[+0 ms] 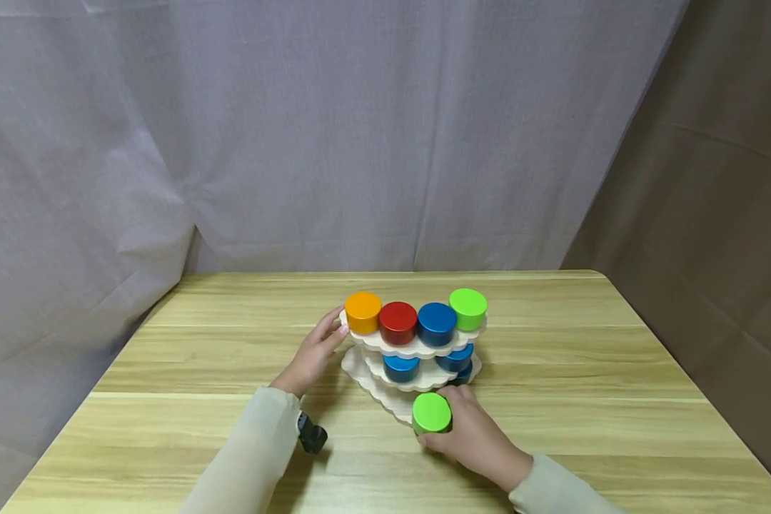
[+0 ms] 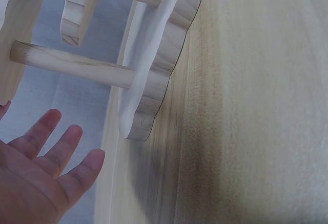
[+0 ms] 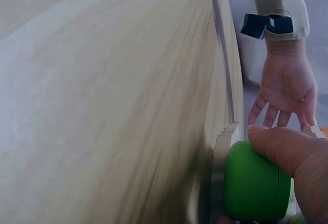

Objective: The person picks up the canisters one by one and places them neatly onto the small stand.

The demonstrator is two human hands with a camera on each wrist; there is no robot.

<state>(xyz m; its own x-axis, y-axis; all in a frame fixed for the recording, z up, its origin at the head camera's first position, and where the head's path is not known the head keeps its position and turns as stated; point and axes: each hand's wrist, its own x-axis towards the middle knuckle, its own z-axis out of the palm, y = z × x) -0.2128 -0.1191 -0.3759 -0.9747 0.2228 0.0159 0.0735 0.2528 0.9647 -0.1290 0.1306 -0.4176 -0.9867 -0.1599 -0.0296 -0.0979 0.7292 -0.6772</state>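
Note:
A tiered wooden stand (image 1: 411, 348) with scalloped edges stands on the table. My right hand (image 1: 478, 439) grips a green cylinder block (image 1: 432, 412) at the stand's front, thumb on its side; in the right wrist view the block (image 3: 253, 183) is against or very near the bottom board. On the top board sit orange (image 1: 363, 313), red (image 1: 398, 323), dark blue (image 1: 437, 324) and green (image 1: 467, 309) blocks. Blue blocks (image 1: 401, 368) lie on lower boards, partly hidden. My left hand (image 1: 313, 353) is at the top board's left edge, fingers loosely extended (image 2: 77, 175); contact is unclear.
The wood-grain table (image 1: 167, 428) extends around the stand. A grey cloth (image 1: 328, 143) hangs behind it, and a darker cloth (image 1: 713, 214) hangs at the right. A black wrist device (image 1: 311, 433) sits at the left cuff. Dowels (image 2: 72, 65) join the boards.

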